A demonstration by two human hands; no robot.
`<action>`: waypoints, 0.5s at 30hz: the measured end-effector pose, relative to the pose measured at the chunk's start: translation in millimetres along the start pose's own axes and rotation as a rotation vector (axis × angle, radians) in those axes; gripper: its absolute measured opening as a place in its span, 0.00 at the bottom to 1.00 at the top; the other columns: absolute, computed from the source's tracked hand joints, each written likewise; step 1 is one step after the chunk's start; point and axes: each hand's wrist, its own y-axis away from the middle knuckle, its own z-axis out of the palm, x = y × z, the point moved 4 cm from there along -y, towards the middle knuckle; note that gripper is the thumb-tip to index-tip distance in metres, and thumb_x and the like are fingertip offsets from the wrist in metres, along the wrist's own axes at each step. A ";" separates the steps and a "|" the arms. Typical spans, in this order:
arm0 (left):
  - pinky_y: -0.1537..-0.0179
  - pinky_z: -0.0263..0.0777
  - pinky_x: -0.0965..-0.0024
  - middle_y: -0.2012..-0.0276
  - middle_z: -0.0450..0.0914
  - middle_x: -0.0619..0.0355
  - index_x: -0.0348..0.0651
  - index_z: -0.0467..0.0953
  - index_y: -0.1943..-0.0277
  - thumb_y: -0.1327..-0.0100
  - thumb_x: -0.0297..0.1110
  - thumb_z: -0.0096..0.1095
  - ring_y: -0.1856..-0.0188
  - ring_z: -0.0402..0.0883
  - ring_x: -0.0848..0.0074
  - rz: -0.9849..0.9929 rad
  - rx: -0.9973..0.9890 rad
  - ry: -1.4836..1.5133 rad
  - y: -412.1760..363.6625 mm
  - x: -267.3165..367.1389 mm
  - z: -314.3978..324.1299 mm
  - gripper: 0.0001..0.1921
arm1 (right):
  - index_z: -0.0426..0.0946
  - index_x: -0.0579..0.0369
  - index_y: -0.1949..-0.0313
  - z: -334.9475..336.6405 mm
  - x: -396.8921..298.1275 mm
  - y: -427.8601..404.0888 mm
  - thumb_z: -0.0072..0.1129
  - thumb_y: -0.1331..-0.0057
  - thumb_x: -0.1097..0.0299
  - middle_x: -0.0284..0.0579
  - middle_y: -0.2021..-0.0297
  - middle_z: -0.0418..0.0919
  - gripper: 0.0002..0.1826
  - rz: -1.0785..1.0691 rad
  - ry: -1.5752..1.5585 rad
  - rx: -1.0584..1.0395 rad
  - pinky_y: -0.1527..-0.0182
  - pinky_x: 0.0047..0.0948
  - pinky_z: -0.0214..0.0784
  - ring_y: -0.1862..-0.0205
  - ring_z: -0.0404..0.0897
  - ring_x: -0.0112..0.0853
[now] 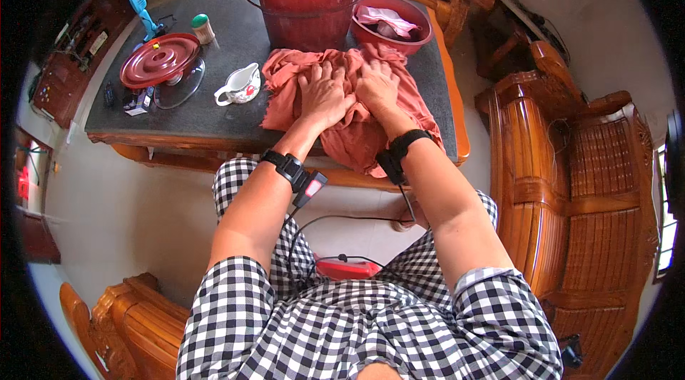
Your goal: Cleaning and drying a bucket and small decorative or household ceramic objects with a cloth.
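A crumpled salmon-red cloth [348,139] lies on the dark tabletop and hangs over its front edge. My left hand [325,92] presses flat on the cloth with its fingers spread. Close beside it, my right hand [378,85] rests on the cloth too, fingers slightly bent and pointing away from me. Whether either hand pinches any fabric cannot be seen. Just behind the cloth stands a large red plastic bucket [316,10] with its handle down. To the bucket's right, a red basin [412,47] holds a pink and white cloth [388,19]. A white patterned ceramic creamer [243,85] stands left of the cloth.
Left on the table [225,126] are a red lidded tray [160,61], a round glass lid [184,88], a green-topped toothpick holder [203,29], a blue brush [140,8] and a small box [140,101]. A carved wooden sofa [540,182] stands at the right.
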 end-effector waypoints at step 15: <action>0.36 0.59 0.52 0.37 0.69 0.45 0.42 0.69 0.37 0.42 0.50 0.61 0.38 0.67 0.51 -0.071 0.213 0.286 19.3 -24.9 -7.2 0.32 | 0.67 0.48 0.36 -30.9 49.2 87.3 0.45 0.31 0.47 0.45 0.33 0.62 0.29 0.190 0.042 0.031 0.34 0.49 0.51 0.32 0.60 0.45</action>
